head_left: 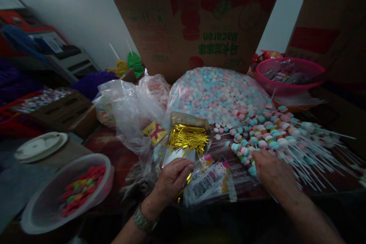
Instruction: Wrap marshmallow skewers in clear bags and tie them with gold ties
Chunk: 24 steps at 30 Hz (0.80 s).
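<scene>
My left hand [173, 177], with a watch on the wrist, is closed in a pinch at the table's front. Gold twist ties [187, 181] stick out from under its fingers. Beside it lie printed clear plastic bags [210, 177]. Just behind stands an open box holding a heap of gold twist ties [188, 137]. My right hand [271, 171] is closed on a candy skewer [246, 160] at the near edge of a pile; a white stick shows below the hand. Pink, blue and white candies are threaded on the piled skewers [283, 133], sticks pointing right.
A large clear bag of loose candies [217, 87] lies behind the pile, before a tall cardboard box [200, 15]. A pink basket [291, 84] stands back right. At left are a plastic bowl with colourful candies [105, 160], a round white lid [41, 146] and crumpled clear bags [128, 103].
</scene>
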Each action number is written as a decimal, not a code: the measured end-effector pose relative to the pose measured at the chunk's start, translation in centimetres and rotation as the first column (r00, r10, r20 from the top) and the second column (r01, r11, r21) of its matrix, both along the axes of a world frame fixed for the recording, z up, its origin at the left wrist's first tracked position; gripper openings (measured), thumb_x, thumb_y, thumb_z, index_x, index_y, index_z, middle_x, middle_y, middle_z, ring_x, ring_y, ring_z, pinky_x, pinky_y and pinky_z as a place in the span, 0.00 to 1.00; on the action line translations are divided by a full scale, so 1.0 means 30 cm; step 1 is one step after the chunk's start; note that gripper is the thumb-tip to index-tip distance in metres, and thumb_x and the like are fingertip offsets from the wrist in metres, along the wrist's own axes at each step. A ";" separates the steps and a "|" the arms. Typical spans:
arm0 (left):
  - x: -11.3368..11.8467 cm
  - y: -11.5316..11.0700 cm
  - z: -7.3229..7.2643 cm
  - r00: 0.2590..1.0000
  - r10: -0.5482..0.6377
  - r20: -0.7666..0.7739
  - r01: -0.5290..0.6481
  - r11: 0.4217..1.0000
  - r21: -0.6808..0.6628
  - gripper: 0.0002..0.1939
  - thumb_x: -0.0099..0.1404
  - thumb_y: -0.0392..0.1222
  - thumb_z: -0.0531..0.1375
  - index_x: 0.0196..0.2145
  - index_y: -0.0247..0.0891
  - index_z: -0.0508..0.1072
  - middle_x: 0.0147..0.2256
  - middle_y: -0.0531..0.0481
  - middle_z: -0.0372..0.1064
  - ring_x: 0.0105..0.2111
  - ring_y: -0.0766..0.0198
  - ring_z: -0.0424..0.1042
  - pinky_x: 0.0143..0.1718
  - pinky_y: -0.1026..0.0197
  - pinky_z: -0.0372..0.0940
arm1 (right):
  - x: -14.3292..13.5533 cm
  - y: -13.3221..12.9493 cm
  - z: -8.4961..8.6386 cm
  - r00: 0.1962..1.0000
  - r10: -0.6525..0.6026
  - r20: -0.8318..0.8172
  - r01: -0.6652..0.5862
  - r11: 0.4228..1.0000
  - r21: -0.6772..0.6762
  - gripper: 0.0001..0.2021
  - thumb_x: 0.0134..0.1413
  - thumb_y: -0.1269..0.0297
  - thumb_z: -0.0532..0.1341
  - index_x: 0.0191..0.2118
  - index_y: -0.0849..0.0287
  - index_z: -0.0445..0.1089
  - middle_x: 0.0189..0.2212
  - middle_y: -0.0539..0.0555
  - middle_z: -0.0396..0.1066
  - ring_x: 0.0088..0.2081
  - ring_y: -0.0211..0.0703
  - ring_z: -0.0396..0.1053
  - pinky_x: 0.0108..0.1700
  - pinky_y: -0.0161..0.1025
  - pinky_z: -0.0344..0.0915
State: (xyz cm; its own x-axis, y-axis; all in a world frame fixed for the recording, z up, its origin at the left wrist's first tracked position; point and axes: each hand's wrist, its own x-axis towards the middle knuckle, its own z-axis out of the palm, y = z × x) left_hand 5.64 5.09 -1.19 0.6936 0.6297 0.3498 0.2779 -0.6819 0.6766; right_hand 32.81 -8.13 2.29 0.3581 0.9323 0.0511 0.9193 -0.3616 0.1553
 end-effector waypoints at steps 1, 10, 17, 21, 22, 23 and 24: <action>-0.004 -0.001 0.002 1.000 0.002 0.001 -0.002 1.000 -0.003 0.10 0.65 0.39 0.52 0.32 0.35 0.72 0.28 0.48 0.71 0.30 0.65 0.71 0.32 0.65 0.65 | -0.021 0.038 0.013 1.000 0.004 0.027 -0.003 0.999 -0.039 0.09 0.55 0.74 0.52 0.35 0.57 0.69 0.33 0.54 0.71 0.32 0.43 0.71 0.27 0.34 0.59; -0.062 -0.008 -0.026 0.997 0.073 0.034 -0.069 0.993 -0.099 0.12 0.65 0.41 0.51 0.33 0.36 0.72 0.28 0.48 0.72 0.30 0.65 0.71 0.32 0.64 0.66 | -0.007 0.270 0.081 0.992 0.073 0.102 -0.057 0.987 -0.153 0.11 0.57 0.72 0.50 0.37 0.59 0.69 0.35 0.58 0.71 0.35 0.47 0.72 0.31 0.36 0.62; -0.054 -0.004 -0.020 0.999 0.038 0.028 -0.032 0.986 -0.163 0.13 0.66 0.41 0.50 0.30 0.35 0.71 0.27 0.48 0.70 0.29 0.65 0.70 0.31 0.65 0.64 | 0.060 0.280 0.143 0.992 0.057 0.114 -0.031 0.977 -0.212 0.11 0.54 0.73 0.51 0.35 0.59 0.70 0.33 0.58 0.73 0.32 0.48 0.73 0.30 0.38 0.61; 0.072 -0.012 0.013 0.989 -0.129 -0.067 0.123 0.988 -0.088 0.14 0.67 0.40 0.48 0.29 0.35 0.70 0.27 0.49 0.68 0.29 0.66 0.68 0.31 0.66 0.63 | 0.113 0.239 0.138 0.999 0.034 0.013 -0.032 0.989 -0.143 0.12 0.57 0.67 0.50 0.35 0.59 0.71 0.33 0.57 0.74 0.35 0.47 0.71 0.32 0.37 0.60; 0.123 -0.013 0.020 0.979 -0.169 -0.110 0.164 0.985 -0.056 0.14 0.67 0.41 0.48 0.30 0.35 0.70 0.28 0.49 0.68 0.30 0.66 0.68 0.32 0.65 0.63 | 0.121 0.223 0.129 0.999 0.027 -0.036 -0.030 0.995 -0.093 0.12 0.58 0.66 0.49 0.37 0.58 0.70 0.34 0.56 0.74 0.36 0.46 0.71 0.33 0.36 0.60; 0.179 -0.011 0.024 0.967 -0.200 -0.159 0.200 0.980 -0.017 0.14 0.67 0.41 0.47 0.31 0.35 0.70 0.29 0.48 0.68 0.30 0.65 0.68 0.32 0.65 0.63 | 0.126 0.206 0.118 0.996 0.023 -0.087 -0.028 0.998 -0.053 0.13 0.59 0.65 0.49 0.38 0.58 0.70 0.35 0.55 0.74 0.36 0.44 0.71 0.33 0.35 0.60; 0.240 -0.006 0.025 0.950 -0.228 -0.212 0.239 0.971 0.029 0.14 0.67 0.41 0.48 0.31 0.35 0.70 0.31 0.48 0.68 0.31 0.65 0.68 0.32 0.65 0.63 | 0.128 0.187 0.105 0.992 0.018 -0.124 -0.022 0.999 -0.034 0.13 0.59 0.65 0.49 0.39 0.58 0.70 0.34 0.55 0.74 0.36 0.43 0.71 0.33 0.34 0.59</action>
